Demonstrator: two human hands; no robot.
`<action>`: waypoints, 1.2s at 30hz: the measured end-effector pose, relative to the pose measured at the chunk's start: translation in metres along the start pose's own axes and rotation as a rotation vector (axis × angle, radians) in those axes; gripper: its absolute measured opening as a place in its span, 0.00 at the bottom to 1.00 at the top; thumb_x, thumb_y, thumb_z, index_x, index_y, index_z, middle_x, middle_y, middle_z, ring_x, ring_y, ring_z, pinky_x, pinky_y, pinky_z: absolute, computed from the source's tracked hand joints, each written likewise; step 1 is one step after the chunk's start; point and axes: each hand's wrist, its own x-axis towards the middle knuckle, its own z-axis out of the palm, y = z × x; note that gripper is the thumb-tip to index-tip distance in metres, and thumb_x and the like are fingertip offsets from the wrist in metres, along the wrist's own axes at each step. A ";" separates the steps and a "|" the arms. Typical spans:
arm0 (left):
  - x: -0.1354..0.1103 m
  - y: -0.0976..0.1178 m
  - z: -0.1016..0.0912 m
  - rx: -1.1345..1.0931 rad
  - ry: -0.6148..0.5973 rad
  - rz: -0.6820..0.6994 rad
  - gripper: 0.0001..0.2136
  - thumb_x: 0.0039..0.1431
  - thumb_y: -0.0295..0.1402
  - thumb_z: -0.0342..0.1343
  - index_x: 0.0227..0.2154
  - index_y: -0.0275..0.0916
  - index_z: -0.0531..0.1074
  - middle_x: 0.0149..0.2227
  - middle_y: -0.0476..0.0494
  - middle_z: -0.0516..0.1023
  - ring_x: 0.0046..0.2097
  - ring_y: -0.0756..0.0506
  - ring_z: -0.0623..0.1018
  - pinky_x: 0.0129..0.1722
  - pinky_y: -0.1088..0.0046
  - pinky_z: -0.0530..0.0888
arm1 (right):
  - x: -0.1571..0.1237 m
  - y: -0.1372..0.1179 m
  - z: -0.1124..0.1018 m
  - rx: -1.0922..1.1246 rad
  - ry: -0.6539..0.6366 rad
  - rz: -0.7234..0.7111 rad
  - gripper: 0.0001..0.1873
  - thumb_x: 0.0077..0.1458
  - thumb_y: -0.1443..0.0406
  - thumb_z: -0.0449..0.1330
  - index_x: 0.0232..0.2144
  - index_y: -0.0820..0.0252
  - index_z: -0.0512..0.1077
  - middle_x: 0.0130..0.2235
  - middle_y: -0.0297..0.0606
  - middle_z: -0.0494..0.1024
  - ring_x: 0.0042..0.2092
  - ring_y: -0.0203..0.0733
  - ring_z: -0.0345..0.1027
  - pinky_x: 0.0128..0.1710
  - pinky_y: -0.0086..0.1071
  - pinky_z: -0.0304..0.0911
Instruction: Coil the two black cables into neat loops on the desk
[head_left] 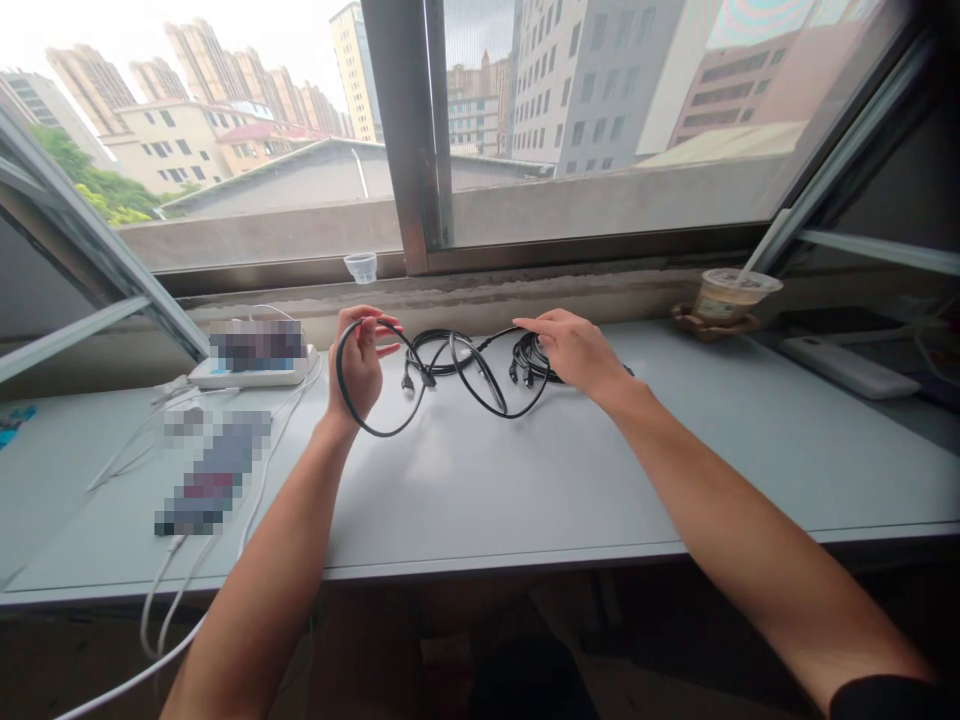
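My left hand (pixel 361 362) is raised above the desk, its fingers curled around a loop of thin black cable (pixel 352 395). The cable runs from that hand across to a tangled bundle of black cable (pixel 480 365) lying on the pale grey desk (pixel 480 500). Several small black plug ends (pixel 409 381) stick out of the bundle near the middle. My right hand (pixel 571 350) lies palm down on the coiled right end of the bundle, pressing on it, with the fingers pointing left.
A white power strip (pixel 251 370) and white cables lie at the desk's left, next to a pixelated flat device (pixel 214 475). A cup with a straw (pixel 731 297) and a white power bank (pixel 847 365) stand at the right. A small clear cup (pixel 361 267) sits on the window ledge behind.
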 end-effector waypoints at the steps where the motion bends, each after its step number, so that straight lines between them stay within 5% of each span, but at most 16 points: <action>1: 0.001 -0.001 -0.001 -0.007 0.033 0.012 0.18 0.73 0.52 0.50 0.49 0.42 0.66 0.45 0.42 0.81 0.46 0.44 0.85 0.41 0.67 0.85 | 0.000 0.003 0.000 -0.005 0.005 0.049 0.27 0.66 0.70 0.51 0.60 0.52 0.80 0.52 0.44 0.83 0.50 0.51 0.77 0.52 0.41 0.71; 8: 0.013 -0.011 -0.010 -0.032 0.297 0.040 0.16 0.73 0.51 0.51 0.47 0.42 0.67 0.44 0.43 0.78 0.42 0.47 0.84 0.37 0.71 0.84 | 0.001 0.028 0.003 -0.012 0.098 0.284 0.20 0.61 0.70 0.58 0.51 0.58 0.83 0.47 0.49 0.85 0.49 0.55 0.79 0.53 0.46 0.71; 14: 0.019 -0.016 -0.019 -0.035 0.330 0.033 0.14 0.70 0.46 0.58 0.48 0.42 0.67 0.44 0.44 0.78 0.44 0.47 0.84 0.40 0.69 0.85 | 0.008 0.033 0.006 0.502 0.209 0.415 0.22 0.54 0.68 0.63 0.53 0.55 0.75 0.42 0.41 0.84 0.37 0.48 0.82 0.34 0.38 0.78; 23: 0.018 -0.019 -0.017 -0.088 0.339 -0.031 0.17 0.67 0.50 0.60 0.45 0.40 0.75 0.45 0.42 0.80 0.44 0.47 0.84 0.40 0.70 0.85 | 0.009 0.037 0.020 0.636 0.243 0.291 0.13 0.55 0.58 0.65 0.42 0.55 0.73 0.43 0.43 0.82 0.42 0.50 0.81 0.30 0.37 0.79; 28: 0.015 -0.019 -0.013 -0.142 0.259 -0.067 0.21 0.64 0.53 0.63 0.45 0.39 0.76 0.40 0.44 0.79 0.42 0.47 0.84 0.40 0.69 0.85 | 0.008 0.036 0.025 0.643 0.165 0.212 0.21 0.54 0.59 0.65 0.51 0.52 0.73 0.48 0.43 0.79 0.41 0.48 0.80 0.27 0.35 0.78; 36: 0.012 -0.017 -0.010 -0.184 0.211 -0.104 0.23 0.61 0.55 0.65 0.46 0.39 0.77 0.39 0.43 0.80 0.41 0.46 0.84 0.37 0.71 0.85 | 0.008 0.034 0.025 0.507 0.217 -0.010 0.08 0.63 0.59 0.61 0.42 0.55 0.77 0.42 0.40 0.84 0.42 0.48 0.82 0.53 0.46 0.76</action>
